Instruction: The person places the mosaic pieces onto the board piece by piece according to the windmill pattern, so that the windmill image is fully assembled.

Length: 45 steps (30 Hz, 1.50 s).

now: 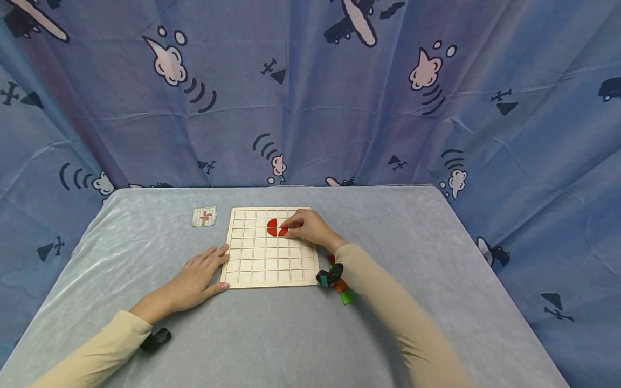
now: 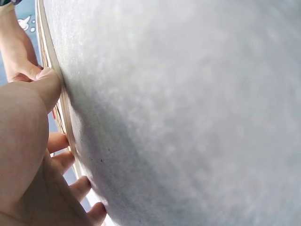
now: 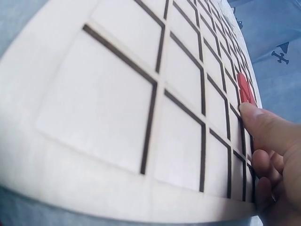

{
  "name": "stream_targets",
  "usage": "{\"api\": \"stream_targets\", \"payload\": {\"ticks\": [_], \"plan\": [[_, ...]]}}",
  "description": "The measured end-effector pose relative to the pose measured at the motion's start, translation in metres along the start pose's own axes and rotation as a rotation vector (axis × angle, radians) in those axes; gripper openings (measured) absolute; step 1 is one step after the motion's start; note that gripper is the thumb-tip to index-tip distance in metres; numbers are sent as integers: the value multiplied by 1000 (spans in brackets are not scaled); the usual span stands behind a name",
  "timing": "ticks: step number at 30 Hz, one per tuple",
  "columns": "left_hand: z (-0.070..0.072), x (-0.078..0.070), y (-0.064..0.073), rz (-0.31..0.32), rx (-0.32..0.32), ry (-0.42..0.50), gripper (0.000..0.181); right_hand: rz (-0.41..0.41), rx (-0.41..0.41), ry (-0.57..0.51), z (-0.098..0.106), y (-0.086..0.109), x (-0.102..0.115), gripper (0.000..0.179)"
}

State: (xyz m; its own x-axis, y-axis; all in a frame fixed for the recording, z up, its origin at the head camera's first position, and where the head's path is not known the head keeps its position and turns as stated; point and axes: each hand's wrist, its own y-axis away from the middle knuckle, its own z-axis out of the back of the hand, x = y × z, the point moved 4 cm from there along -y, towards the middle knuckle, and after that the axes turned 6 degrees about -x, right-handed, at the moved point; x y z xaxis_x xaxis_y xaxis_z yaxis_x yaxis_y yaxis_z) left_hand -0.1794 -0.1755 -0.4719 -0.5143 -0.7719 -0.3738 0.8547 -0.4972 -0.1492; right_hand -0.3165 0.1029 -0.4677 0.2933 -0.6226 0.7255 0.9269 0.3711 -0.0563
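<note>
A pale wooden grid board [image 1: 259, 264] lies on the cloth-covered table. Along its left edge rests my left hand [image 1: 201, 277], fingers spread and straight; the left wrist view shows the thumb [image 2: 47, 84] and fingertips on the board's rim. Over the upper part of the grid, my right hand [image 1: 310, 229] pinches a red quarter-circle piece [image 1: 282, 232] between thumb and index finger. Two more red quarter-circle pieces [image 1: 271, 223] sit just left of it in neighbouring squares. In the right wrist view, the thumb tip meets the red pieces [image 3: 244, 89].
Several red, green and orange pieces [image 1: 346, 296] lie at the board's lower right, partly hidden under the right wrist. A small pattern card [image 1: 204, 216] with a grid lies left of the board. Behind the table hangs a blue printed curtain [image 1: 320, 124].
</note>
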Motion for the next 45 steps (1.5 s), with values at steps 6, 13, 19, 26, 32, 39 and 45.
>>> {"api": "stream_targets", "payload": {"ticks": [6, 13, 19, 26, 32, 39, 45], "plan": [[2, -1, 0, -13, -21, -2, 64, 7, -8, -7, 4, -1, 0, 24], [-1, 1, 0, 1, 3, -1, 65, 3, -4, -34, 14, 5, 0, 25], [-1, 1, 0, -2, -2, -6, 66, 5, -33, -45, 35, 18, -1, 26], [0, 0, 1, -8, -12, -8, 66, 15, -93, -56, 66, 33, -9, 26], [3, -3, 1, -16, -25, -9, 64, 2, -137, -52, 87, 48, -25, 27], [4, -4, 1, -10, -19, -9, 63, -19, -167, -54, 101, 65, -41, 30], [1, -2, 0, 8, 3, 0, 65, -45, -170, -44, 106, 76, -47, 31]]}}
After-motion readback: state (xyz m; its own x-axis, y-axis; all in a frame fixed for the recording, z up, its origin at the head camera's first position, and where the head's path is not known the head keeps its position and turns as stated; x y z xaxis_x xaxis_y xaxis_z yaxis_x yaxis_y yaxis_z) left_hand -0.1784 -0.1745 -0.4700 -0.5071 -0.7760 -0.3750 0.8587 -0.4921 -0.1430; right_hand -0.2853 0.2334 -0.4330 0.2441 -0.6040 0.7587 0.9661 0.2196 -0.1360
